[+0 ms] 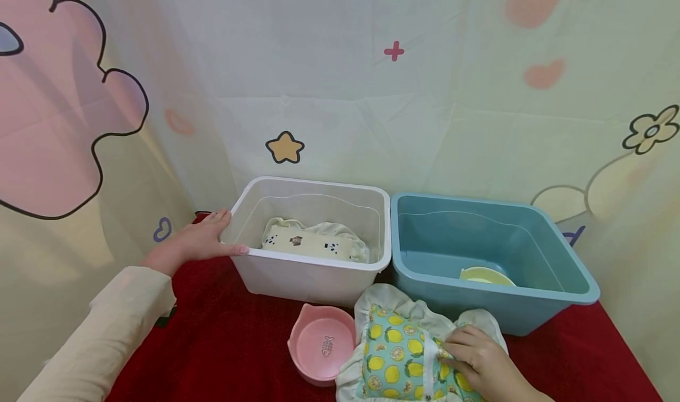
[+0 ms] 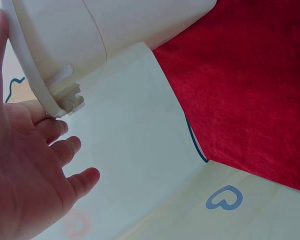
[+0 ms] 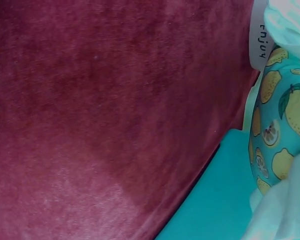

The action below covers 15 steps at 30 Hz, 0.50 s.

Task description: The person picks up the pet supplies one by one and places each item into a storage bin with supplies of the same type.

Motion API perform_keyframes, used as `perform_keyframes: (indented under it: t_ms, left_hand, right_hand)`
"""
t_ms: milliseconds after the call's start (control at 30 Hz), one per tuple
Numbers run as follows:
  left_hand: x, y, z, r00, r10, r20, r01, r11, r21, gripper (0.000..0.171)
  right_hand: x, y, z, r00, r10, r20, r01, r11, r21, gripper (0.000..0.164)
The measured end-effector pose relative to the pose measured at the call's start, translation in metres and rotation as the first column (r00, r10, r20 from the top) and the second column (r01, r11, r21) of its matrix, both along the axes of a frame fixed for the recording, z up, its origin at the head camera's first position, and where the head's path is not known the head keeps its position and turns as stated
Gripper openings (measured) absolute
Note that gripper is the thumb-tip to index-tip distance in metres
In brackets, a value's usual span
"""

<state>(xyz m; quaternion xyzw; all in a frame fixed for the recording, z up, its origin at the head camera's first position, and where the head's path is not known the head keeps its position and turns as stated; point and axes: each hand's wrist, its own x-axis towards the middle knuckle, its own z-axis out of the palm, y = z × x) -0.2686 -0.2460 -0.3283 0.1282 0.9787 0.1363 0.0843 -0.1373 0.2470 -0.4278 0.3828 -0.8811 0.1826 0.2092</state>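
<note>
My left hand (image 1: 204, 239) rests on the near left corner of a white plastic bin (image 1: 313, 278). The thumb lies along its front rim and the fingers reach over the left side; in the left wrist view the left hand (image 2: 35, 155) touches the rim, its other fingers loosely spread. With bent fingers my right hand (image 1: 480, 360) grips a lemon-print cushion (image 1: 390, 355) with a white ruffle and a pale zip strip. The cushion (image 3: 295, 115) shows at the right edge of the right wrist view, where the fingers are not visible.
Inside the white bin lies a cream cushion (image 1: 313, 242). A blue bin (image 1: 494, 298) beside it holds a pale green dish (image 1: 486, 275). Left of the lemon cushion sits a pink cat-eared bowl (image 1: 324, 343). Red cloth (image 1: 223, 337) covers the table, and a printed curtain (image 1: 340, 142) hangs behind.
</note>
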Motion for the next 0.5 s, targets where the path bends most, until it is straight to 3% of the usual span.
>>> perform_keyframes:
  t_ms: [500]
  left_hand:
    - [0.002, 0.002, 0.002, 1.000, 0.000, 0.000, 0.000, 1.000, 0.002, 0.106]
  right_hand:
    - [0.005, -0.010, 0.015, 0.998, 0.049, 0.041, -0.048, 0.998, -0.028, 0.025]
